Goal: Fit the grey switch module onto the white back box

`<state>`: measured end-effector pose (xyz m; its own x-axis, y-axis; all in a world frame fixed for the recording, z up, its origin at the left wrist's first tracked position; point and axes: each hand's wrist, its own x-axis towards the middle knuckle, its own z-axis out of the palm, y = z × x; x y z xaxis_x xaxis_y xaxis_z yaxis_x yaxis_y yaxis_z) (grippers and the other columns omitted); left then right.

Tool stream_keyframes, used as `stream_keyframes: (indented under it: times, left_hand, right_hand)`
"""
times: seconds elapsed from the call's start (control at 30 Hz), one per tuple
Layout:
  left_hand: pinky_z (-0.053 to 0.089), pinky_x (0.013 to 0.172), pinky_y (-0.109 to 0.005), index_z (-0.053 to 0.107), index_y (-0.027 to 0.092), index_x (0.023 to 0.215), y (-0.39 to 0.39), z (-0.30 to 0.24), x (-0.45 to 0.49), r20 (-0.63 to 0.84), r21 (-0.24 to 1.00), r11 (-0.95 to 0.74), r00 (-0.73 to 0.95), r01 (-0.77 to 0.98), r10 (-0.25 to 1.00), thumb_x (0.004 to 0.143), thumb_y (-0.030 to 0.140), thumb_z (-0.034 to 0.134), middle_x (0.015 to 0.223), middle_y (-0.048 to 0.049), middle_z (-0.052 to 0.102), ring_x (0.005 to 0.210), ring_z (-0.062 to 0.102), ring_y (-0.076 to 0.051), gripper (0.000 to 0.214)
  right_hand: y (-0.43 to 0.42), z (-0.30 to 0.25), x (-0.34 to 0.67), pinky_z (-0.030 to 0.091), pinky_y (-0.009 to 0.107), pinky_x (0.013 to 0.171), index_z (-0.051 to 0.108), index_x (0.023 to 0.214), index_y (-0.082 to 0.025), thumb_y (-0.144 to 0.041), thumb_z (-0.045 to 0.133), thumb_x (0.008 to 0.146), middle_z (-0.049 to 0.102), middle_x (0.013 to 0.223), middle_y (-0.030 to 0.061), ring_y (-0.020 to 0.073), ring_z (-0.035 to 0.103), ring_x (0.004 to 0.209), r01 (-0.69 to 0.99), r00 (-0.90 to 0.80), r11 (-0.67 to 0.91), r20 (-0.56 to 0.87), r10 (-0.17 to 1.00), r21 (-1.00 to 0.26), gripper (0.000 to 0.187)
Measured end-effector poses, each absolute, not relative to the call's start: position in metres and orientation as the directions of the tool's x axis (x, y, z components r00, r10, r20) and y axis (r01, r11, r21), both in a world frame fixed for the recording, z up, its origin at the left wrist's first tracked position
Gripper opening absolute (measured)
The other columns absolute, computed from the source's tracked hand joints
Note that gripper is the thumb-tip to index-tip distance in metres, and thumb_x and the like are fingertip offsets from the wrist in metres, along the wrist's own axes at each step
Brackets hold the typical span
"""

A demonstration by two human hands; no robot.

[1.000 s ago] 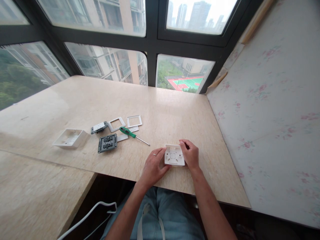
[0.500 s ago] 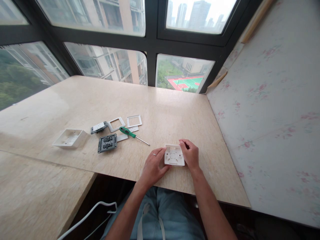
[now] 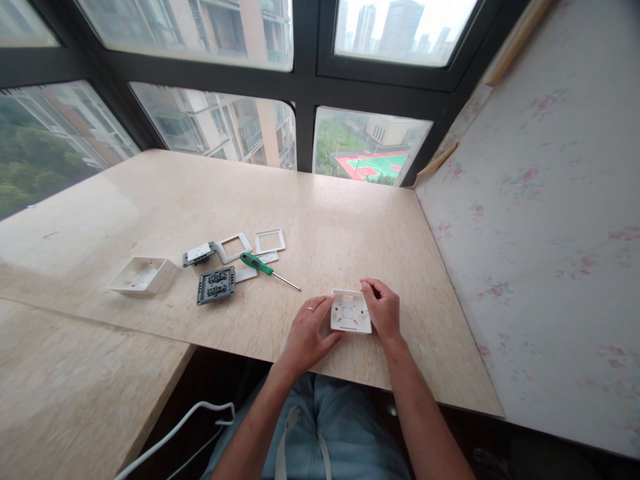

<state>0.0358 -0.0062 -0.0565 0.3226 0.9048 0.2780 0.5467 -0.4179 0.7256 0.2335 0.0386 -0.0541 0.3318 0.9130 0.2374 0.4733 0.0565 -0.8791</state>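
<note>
A white plastic wall box rests on the beige marble table near its front edge, hollow side up. My left hand grips its left side, a ring on one finger. My right hand grips its right side with curled fingers. Further left lie a green-handled screwdriver, a dark grey switch module, a second grey and white module, two white square frames and another white wall box.
Windows with dark frames run along the table's far edge. A wall with flowered paper closes the right side. A lower table section sits at the left front. A white cable hangs below, beside my legs in jeans.
</note>
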Motion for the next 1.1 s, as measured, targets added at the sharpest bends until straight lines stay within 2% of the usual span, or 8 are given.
stream_keyframes:
  times: [0.13, 0.47, 1.1]
  left_hand:
    - [0.046, 0.109, -0.053, 0.048, 0.023, 0.141, -0.0059, -0.0535, 0.0353, 0.281, 0.719, -0.431, 0.339, 0.546, 0.898, 0.083, 0.031, 0.075, 0.136, -0.0130, 0.060, 0.128, 0.055, -0.031, 0.064]
    - [0.045, 0.110, -0.052, 0.046, 0.023, 0.142, -0.0070, -0.0537, 0.0356, 0.280, 0.697, -0.437, 0.345, 0.568, 0.896, 0.086, 0.037, 0.072, 0.138, -0.0136, 0.059, 0.130, 0.054, -0.031, 0.064]
    - [0.041, 0.114, -0.055, 0.033, 0.023, 0.150, -0.0092, -0.0566, 0.0376, 0.258, 0.681, -0.434, 0.361, 0.590, 0.896, 0.082, 0.026, 0.071, 0.145, -0.0149, 0.053, 0.137, 0.048, -0.033, 0.078]
  right_hand:
    - [0.0381, -0.0534, 0.2335, 0.056, 0.036, 0.075, 0.077, 0.089, -0.018, -0.040, 0.057, 0.086, 0.078, 0.085, 0.0084, 0.0232, 0.071, 0.075, 0.470, 0.335, 0.049, 0.229, 0.914, -0.881, 0.030]
    - [0.0369, -0.0525, 0.2334, 0.056, 0.035, 0.073, 0.077, 0.090, -0.018, -0.039, 0.057, 0.086, 0.078, 0.083, 0.0077, 0.0226, 0.070, 0.072, 0.468, 0.340, 0.041, 0.223, 0.913, -0.883, 0.029]
    - [0.0336, -0.0525, 0.2321, 0.057, 0.036, 0.076, 0.077, 0.090, -0.019, -0.040, 0.057, 0.087, 0.079, 0.088, 0.0085, 0.0236, 0.072, 0.078, 0.467, 0.351, 0.038, 0.225, 0.909, -0.883, 0.029]
